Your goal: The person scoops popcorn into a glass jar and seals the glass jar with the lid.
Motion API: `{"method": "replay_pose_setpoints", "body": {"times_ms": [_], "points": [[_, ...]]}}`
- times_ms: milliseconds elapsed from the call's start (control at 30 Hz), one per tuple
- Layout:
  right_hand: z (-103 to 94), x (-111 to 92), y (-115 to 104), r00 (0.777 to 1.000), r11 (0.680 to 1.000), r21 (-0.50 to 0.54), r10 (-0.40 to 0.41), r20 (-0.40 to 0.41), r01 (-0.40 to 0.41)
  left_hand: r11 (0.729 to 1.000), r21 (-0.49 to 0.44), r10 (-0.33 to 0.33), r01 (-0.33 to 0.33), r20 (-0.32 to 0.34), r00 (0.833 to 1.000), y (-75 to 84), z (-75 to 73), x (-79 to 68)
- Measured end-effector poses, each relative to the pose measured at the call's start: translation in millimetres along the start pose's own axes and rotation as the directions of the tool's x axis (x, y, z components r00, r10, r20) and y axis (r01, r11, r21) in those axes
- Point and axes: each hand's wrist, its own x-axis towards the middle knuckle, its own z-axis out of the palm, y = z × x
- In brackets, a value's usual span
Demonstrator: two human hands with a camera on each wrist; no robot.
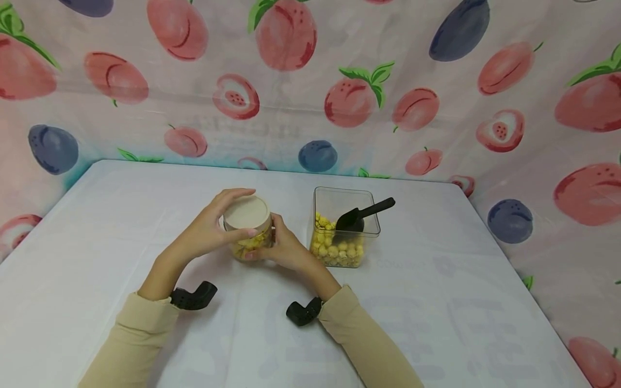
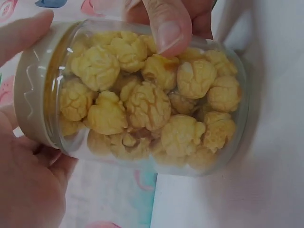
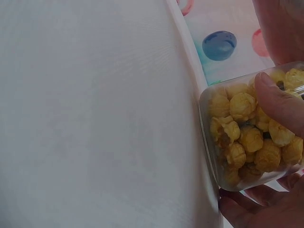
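Observation:
A clear jar (image 2: 142, 104) filled with yellow popcorn stands upright in the middle of the head view, its base right at the white tabletop. A pale beige lid (image 1: 246, 212) covers its mouth. My left hand (image 1: 206, 229) grips the lid from the left, with fingers and thumb curled around its rim. Lower down, my right hand (image 1: 290, 250) holds the jar's body from the right. The right thumb lies across the glass on the near side, and the other fingers go round behind, partly hidden.
Just right of the jar stands a clear square container (image 1: 342, 196), partly filled with popcorn. A black scoop (image 1: 378, 207) leans in it, its handle sticking out past the right rim. Behind the white table (image 1: 412, 323) hangs a fruit-printed cloth (image 1: 286, 118).

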Motion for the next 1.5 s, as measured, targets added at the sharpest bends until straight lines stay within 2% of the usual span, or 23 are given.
{"method": "replay_pose_setpoints", "body": {"times_ms": [267, 533, 800, 1100, 1300, 1500], "points": [[0.3, 2, -1, 1.000, 1.000, 0.010, 0.013, -0.003, -0.013, 0.996, 0.021, -0.084, 0.085, -0.042, 0.996, 0.4, -6.1, 1.3], [0.1, 5, -1, 0.999, 0.999, 0.011, 0.036, 0.003, -0.036, 0.989, 0.007, -0.147, 0.147, -0.044, 0.988, -1.5, -6.7, 3.7], [0.1, 9, -2, 0.998, 0.998, 0.010, 0.057, 0.010, -0.057, 0.991, -0.031, -0.130, 0.130, -0.028, 0.991, -4.1, -8.1, 5.4], [0.7, 7, -4, 0.999, 0.999, -0.002, 0.042, -0.009, -0.042, 0.983, -0.124, -0.126, 0.134, 0.064, 0.990, -10.6, -13.1, 5.6], [0.5, 8, -5, 0.999, 0.999, 0.011, 0.040, -0.006, -0.040, 0.978, -0.151, -0.131, 0.146, 0.106, 0.986, -11.0, -15.7, 5.4], [0.0, 9, -5, 0.999, 0.999, -0.003, 0.050, -0.007, -0.050, 0.982, -0.133, -0.120, 0.131, 0.091, 0.989, -10.6, -17.1, 6.9]]}}
